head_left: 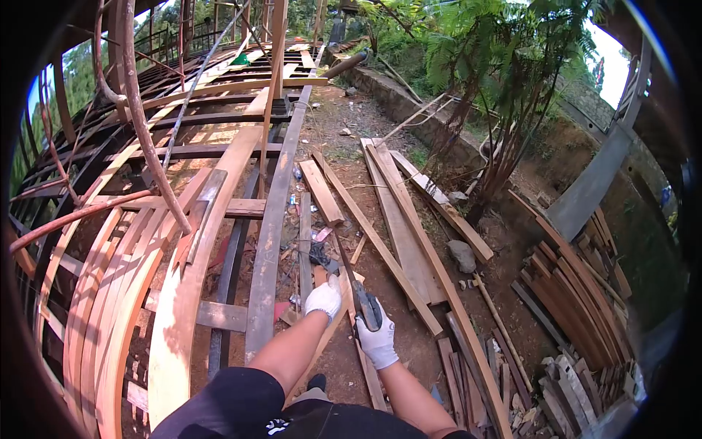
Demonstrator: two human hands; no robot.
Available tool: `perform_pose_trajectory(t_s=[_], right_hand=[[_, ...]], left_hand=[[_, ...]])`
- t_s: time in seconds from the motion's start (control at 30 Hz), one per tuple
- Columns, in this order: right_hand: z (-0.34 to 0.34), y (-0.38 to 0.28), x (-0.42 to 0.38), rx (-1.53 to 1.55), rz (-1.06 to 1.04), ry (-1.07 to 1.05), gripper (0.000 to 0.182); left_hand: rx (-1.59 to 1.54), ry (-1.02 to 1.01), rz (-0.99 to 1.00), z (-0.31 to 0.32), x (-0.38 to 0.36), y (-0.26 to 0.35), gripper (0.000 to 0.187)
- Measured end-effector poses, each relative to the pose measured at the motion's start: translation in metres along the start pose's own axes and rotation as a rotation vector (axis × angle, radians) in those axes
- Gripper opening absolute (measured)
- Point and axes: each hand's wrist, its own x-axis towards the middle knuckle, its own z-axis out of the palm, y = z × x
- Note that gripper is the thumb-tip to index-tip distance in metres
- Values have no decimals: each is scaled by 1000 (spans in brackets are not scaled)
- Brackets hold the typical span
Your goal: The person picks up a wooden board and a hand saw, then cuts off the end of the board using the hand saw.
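My right hand (376,340), in a white glove, is closed around the dark handle of a hand saw (370,310). Its narrow blade points forward and slightly left, past the end of a light wooden plank (335,322). Also gloved in white, my left hand (324,298) is closed on the plank just left of the saw; its fingertips are partly hidden. A short brown piece of wood (320,275) shows just beyond the left fingers. Whether the saw teeth touch the plank cannot be made out.
Long boards (398,219) lie on the dirt ahead and right. On the left is a raised frame of dark beams (274,241) with loose planks (175,329) and rusty poles (142,124). Stacked timber (578,307), a rock (461,256) and a tree fern (504,132) are at right.
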Motion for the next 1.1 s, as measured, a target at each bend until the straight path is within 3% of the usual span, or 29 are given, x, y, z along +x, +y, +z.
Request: perform_pose_trajectory(t_s=[0.07,0.17,0.27,0.4,0.7,0.77,0.97,1.03,1.1], right_hand=[[2,-5,-5,51,88,-6,59],[13,9,1,10,20,22,60],[13,3,-10,36,87,23,61],[16,14,-13,73,37,78,58],[-31,-22,-108,-62,87,39,64],[-22,-8,-100,16,193,45,64],[17,4,-8,-69,-34,66,61],[17,2,-11,-79,-49,72,61],[6,-8,-38,-14,78,49,62]], left_hand=[[46,-51,-40,-6,-16,1,58],[-4,14,-140,4,-3,0,58],[-22,32,-156,5,-6,3,62],[-25,44,-209,12,-1,-3,84],[-22,-22,-168,11,3,-8,77],[-8,-29,-161,12,6,-9,75],[-19,-43,-174,8,5,-6,74],[-44,-22,-163,14,8,-13,79],[-52,-28,-175,9,2,-9,80]])
